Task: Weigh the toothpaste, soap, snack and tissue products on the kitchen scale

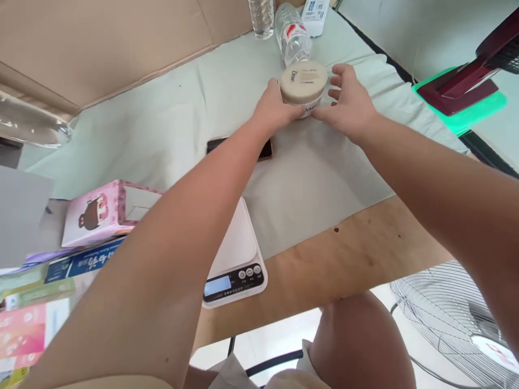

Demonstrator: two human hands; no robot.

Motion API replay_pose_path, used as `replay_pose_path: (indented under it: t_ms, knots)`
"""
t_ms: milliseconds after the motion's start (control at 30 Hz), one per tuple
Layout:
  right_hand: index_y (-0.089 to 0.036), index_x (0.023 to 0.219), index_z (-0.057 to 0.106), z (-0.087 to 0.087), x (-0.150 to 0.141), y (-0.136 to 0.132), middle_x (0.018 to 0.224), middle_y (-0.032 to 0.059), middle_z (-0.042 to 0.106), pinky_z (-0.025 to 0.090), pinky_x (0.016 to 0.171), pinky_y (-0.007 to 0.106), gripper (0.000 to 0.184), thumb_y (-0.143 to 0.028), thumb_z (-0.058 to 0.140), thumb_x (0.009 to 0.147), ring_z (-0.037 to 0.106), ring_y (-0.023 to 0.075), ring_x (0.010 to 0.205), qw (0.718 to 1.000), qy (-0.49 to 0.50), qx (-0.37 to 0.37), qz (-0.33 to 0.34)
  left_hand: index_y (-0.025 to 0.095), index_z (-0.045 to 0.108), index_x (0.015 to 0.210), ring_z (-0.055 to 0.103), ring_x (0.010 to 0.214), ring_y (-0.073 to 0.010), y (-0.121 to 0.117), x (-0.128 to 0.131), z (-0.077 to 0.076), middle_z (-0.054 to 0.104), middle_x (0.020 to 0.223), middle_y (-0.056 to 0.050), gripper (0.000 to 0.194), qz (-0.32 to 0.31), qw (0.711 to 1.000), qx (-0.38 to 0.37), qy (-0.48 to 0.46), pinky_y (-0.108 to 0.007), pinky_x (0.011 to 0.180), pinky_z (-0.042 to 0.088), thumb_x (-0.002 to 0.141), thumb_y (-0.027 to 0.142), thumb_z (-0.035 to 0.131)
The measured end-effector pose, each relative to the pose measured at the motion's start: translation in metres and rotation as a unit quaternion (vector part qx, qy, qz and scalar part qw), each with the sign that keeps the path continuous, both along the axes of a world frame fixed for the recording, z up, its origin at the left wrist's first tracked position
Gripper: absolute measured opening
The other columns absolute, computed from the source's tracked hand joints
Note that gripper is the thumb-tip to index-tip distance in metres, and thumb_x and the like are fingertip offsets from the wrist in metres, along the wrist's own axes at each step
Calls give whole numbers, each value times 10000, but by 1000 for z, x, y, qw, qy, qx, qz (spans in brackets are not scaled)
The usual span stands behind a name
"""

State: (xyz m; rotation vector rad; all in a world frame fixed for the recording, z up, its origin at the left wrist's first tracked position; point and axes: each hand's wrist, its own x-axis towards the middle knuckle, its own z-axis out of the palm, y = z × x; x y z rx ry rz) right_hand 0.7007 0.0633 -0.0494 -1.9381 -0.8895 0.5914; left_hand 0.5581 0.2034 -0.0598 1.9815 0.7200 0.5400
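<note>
Left hand [275, 108] on round Dove jar [304, 89], right hand [351, 105] spread beside it

Head view: hands apart from each other, one either side of the jar, both arms stretched forward. Left is clamped on the jar, thumb across the front of the white body, palm at its left side. Right is opened wide, fingers clear of the jar's right side; thumb tip comes close to the front, can't tell if touching. Jar upright, cream lid on, toward the far part of the table, over the pale cloth [170, 113]; can't tell if its base rests there.

Right behind the jar: clear bottle with red label [292, 40], tilted. Next to that, another clear bottle [263, 19] and a white container [315, 16] with blue print, both cut off by the top edge.

Nearer, dark phone [265, 150], partly under the left forearm in view. White scale [243, 237] close to the wooden edge [344, 237], display lit, digits too small to read. Left: pink box [91, 213] above a blue packet [87, 262]. Far right: dark red object [462, 92] on a bright green sheet [484, 111]. Bottom right: wire fan [441, 308].
</note>
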Motion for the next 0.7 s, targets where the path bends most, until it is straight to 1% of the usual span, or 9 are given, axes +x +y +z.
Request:
replay_pose_path:
  t_ms: [67,133,267,333,400,467,567,633,700]
  knots:
    - [-401,1376,446,-9,15,12,1558,-25,547,536,1223,588,935,-266,886,562,604,251,1383,999,3,-3,41,248,555,1173,630,1218,-248,4,8,5,678,1303,-48,651,-18,1000,-13,10,-470,1088,545,664,204,959]
    - [-404,1249,519,-15,22,19,1430,-46,648,580,1163,614,804,-300,895,545,655,249,1299,998,8,0,67,256,563,1188,635,1249,-260,5,12,6,672,1331,-36,661,-32,999,-15,7,-478,1087,550,656,186,950]
    - [-416,1156,546,-15,15,15,1362,-88,683,607,1120,599,721,-347,919,543,689,227,1202,996,8,25,85,261,566,1138,644,1285,-300,-2,7,10,686,1315,-47,611,-33,999,0,-6,-545,1113,552,654,196,933]
    - [-401,1182,535,-8,3,4,1383,-70,674,624,1075,573,724,-358,918,570,695,221,1161,996,12,37,83,251,569,1151,627,1313,-301,-9,-2,21,685,1325,-58,675,-42,999,10,-4,-548,1151,543,612,183,969]
    - [-362,1244,511,5,-17,-12,1446,-29,640,636,1027,531,741,-380,908,619,688,213,1163,995,13,56,78,209,564,1195,621,1329,-304,-20,-19,42,673,1363,-86,727,-52,998,25,-6,-529,1165,544,599,157,977]
    - [-319,1295,488,22,-43,-30,1499,5,603,628,1003,468,758,-397,899,663,676,204,1208,993,2,88,74,196,561,1224,625,1333,-303,-37,-46,70,665,1397,-92,712,-57,997,41,-14,-508,1148,557,631,157,953]
    - [-264,1336,487,46,-97,-62,1501,57,598,599,960,384,801,-474,901,684,660,214,1255,986,-37,141,78,272,612,1154,656,1294,-315,-76,-108,111,707,1350,-42,680,-47,997,67,-16,-491,1074,601,581,189,968]
    - [-243,1348,499,55,-140,-86,1461,93,617,601,906,378,841,-582,883,681,663,235,1226,980,-63,162,99,250,623,1202,673,1264,-334,-110,-161,126,718,1338,-63,698,-18,995,94,-26,-517,1049,611,591,220,959]
    - [-253,1372,499,58,-183,-108,1429,96,627,616,897,416,853,-635,852,696,672,253,1203,972,-76,174,139,211,593,1304,691,1221,-329,-146,-215,126,712,1356,-103,770,16,995,95,-30,-511,1027,618,632,303,958]
